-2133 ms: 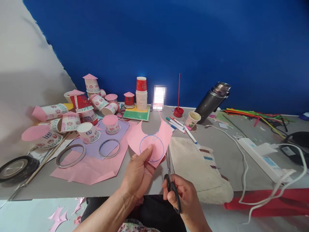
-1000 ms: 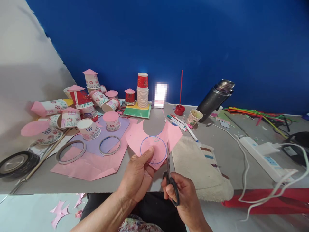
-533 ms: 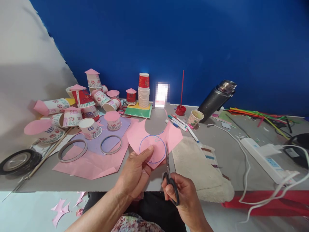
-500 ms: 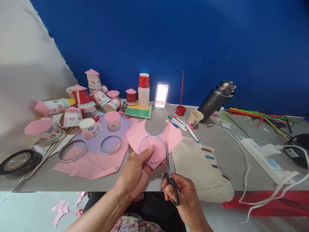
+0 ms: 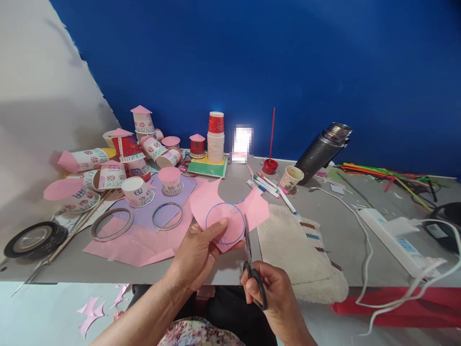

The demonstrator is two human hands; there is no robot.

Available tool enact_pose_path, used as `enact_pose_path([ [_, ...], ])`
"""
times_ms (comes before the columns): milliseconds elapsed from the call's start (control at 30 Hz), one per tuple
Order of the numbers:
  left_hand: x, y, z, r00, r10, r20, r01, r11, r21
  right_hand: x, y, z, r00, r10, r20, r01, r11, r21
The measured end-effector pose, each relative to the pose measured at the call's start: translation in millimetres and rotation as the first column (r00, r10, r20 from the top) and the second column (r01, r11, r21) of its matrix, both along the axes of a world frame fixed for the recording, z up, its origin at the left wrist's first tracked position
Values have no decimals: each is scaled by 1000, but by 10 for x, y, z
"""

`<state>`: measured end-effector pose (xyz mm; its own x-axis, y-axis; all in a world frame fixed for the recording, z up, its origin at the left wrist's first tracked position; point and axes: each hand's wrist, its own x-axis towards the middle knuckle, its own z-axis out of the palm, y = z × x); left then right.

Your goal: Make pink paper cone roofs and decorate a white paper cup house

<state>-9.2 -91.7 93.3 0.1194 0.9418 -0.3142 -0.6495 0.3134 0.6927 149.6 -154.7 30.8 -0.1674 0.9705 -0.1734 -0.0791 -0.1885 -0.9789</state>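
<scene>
My left hand [image 5: 203, 252] pinches a sheet of pink paper [image 5: 203, 194], thumb on top and fingers beneath. A blue circle is drawn on the paper, and a rounded notch is cut out of its far edge. In my right hand [image 5: 272, 290] are black-handled scissors [image 5: 255, 283], my fingers wrapped through the handles. Their blades point away from me, at the paper just right of the blue circle. To the left, two tape rings [image 5: 167, 216] lie on purple paper [image 5: 144, 214] and another pink sheet [image 5: 133, 245].
Decorated paper cups [image 5: 137, 192] crowd the left side, near a black tape roll [image 5: 34, 238]. Behind stands a cup stack [image 5: 216, 144]. Markers [image 5: 266, 185], a paper cup [image 5: 291, 178], a tilted thermos [image 5: 324, 151], a cream cloth [image 5: 291, 254] and a power strip [image 5: 396, 240] are rightward.
The pink paper has shifted slightly left and tilted in my left hand. The scissors remain at its right side, with the blades looking closer together. The view has moved slightly.
</scene>
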Motion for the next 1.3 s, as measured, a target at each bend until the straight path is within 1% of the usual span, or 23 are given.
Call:
enact_pose_path([
  [167, 0, -25, -12, 996, -58, -65, 59, 998, 16, 37, -9, -14, 1000, 3, 0, -3, 1000, -8],
  [300, 9, -28, -14, 994, -72, -80, 73, 997, 2, 73, -14, -21, 1000, 4, 18, -4, 1000, 2],
  [433, 5, -24, -15, 991, -99, -92, 101, 995, 17, 87, -20, -16, 1000, 10, 29, -10, 1000, -7],
  [667, -3, -37, -19, 991, -101, -90, 102, 995, 8, 92, -24, -50, 1000, 25, 14, -25, 1000, -4],
  [800, -13, -28, -14, 989, -112, -94, 116, 993, 37, 98, -28, -77, 1000, 29, -4, -29, 1000, -6],
  [933, -46, -4, -19, 982, -146, -116, 156, 984, 83, 96, -37, -86, 999, 26, -19, -27, 999, -20],
  [1133, -105, 9, -23, 964, -205, -169, 223, 970, 99, 92, -40, -83, 999, 27, -28, -28, 999, -21],
  [1300, -123, 3, -21, 956, -228, -183, 252, 960, 122, 95, -39, -113, 999, 35, -23, -35, 999, -22],
])
